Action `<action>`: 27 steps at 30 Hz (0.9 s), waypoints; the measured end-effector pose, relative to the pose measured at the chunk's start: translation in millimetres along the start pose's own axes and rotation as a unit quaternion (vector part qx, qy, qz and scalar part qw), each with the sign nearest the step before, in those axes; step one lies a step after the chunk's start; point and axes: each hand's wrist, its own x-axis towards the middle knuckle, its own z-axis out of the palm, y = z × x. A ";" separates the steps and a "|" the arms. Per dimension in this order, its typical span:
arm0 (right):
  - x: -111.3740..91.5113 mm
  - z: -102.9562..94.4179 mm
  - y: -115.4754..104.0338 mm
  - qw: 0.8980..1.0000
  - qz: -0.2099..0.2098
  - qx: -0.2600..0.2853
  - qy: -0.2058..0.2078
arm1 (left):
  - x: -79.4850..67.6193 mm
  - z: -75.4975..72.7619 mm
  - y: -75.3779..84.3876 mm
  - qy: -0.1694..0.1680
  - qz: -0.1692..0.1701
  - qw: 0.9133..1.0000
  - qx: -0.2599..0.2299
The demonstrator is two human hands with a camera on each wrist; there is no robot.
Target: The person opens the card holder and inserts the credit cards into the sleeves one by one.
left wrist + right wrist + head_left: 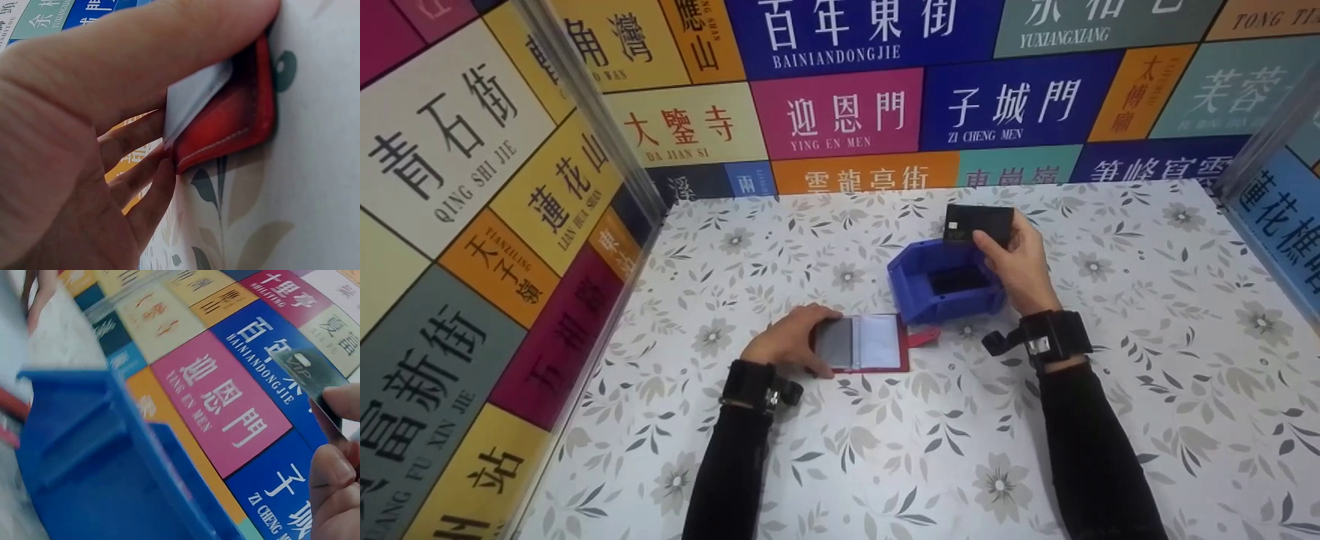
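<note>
A red card holder (906, 352) lies unfolded on the table, with clear plastic sleeves (879, 341) showing and its strap (924, 337) sticking out to the right. My left hand (793, 339) grips its left side; in the left wrist view the thumb crosses over the sleeves and the fingers meet the red cover (225, 124). Up at the right, my right hand (1024, 262) pinches a black card (960, 221) marked VIP between thumb and fingers. That card is held above the back of a blue plastic bin (911, 289), with something flat and black (960, 280) inside.
White floral-patterned paper covers the table (840, 465). Behind it and along both sides stand panels (840, 112) covered with coloured street-name signs. The blue bin stands just behind and right of the card holder, close to its strap.
</note>
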 end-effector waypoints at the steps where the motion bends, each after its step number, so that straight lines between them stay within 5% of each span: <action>1: 0.0 0.5 0.2 1.000 0.001 0.011 -0.002 | -0.1 0.2 -0.4 -0.001 -0.001 1.000 0.000; 7: 1.0 1.4 1.4 0.997 -0.023 0.073 -0.020 | 0.2 0.5 -1.7 -0.003 0.000 1.000 0.009; 12: 3.8 -1.2 3.4 0.997 -0.060 0.049 0.000 | -0.8 1.1 -1.2 0.004 0.005 1.000 0.009; 18: 1.5 0.2 3.5 0.995 -0.025 0.096 -0.030 | -1.5 1.1 0.1 0.005 0.006 1.000 0.010; 27: -1.3 4.5 0.7 0.998 0.025 0.064 0.001 | -1.0 0.5 1.4 0.004 0.005 1.000 0.014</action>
